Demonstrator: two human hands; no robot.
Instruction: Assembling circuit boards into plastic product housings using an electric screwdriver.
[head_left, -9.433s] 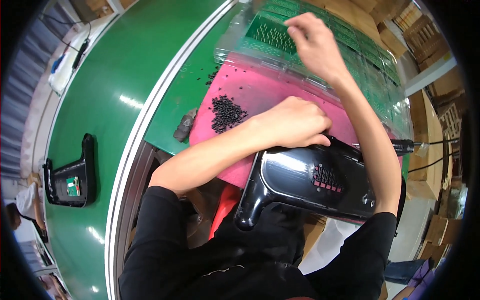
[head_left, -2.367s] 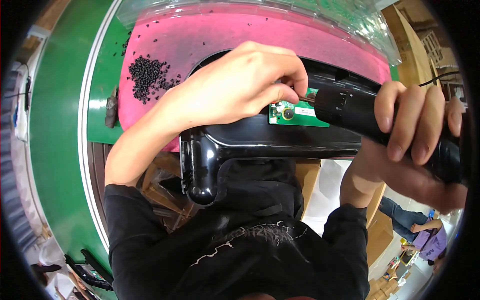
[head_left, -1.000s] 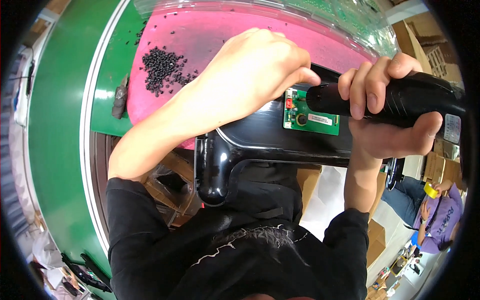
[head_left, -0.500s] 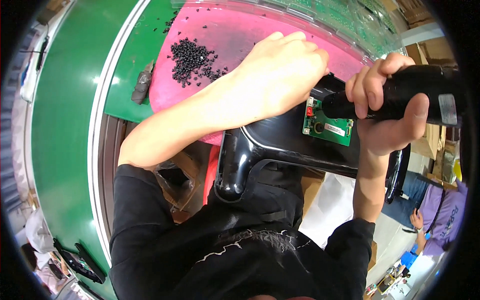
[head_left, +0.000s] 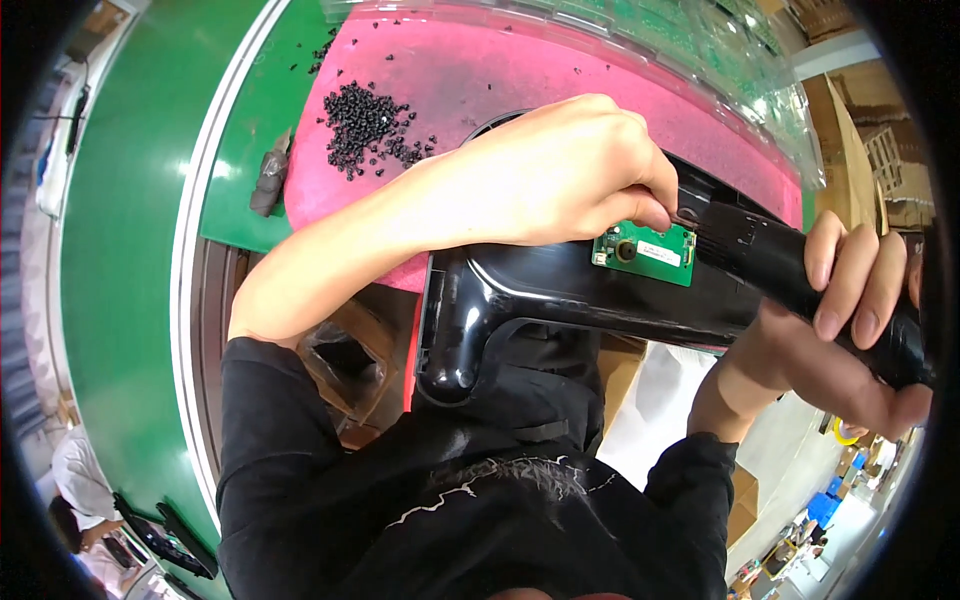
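A glossy black plastic housing (head_left: 570, 285) lies in front of me, partly over the pink mat's near edge. On it sits a green circuit board (head_left: 660, 252) with a white label and a round dark part. My left hand (head_left: 575, 180) reaches across the housing, its thumb and forefinger pinched at the screwdriver's tip beside the board; whatever they hold is too small to make out. With my right hand (head_left: 848, 290) I grip a black electric screwdriver (head_left: 740, 240), tilted with its tip toward my left fingertips. A pile of small black screws (head_left: 365, 125) rests on the mat.
The pink mat (head_left: 450, 60) covers part of a green bench (head_left: 130, 260). Clear plastic trays (head_left: 700, 85) with green boards stand along the far side. A dark wrapped object (head_left: 270, 180) lies left of the mat. An open cardboard box (head_left: 350, 355) is below the bench edge.
My right hand has moved right and toward me, and the screwdriver has swung away from above the board. My left hand has come down to its tip, fingers pinched.
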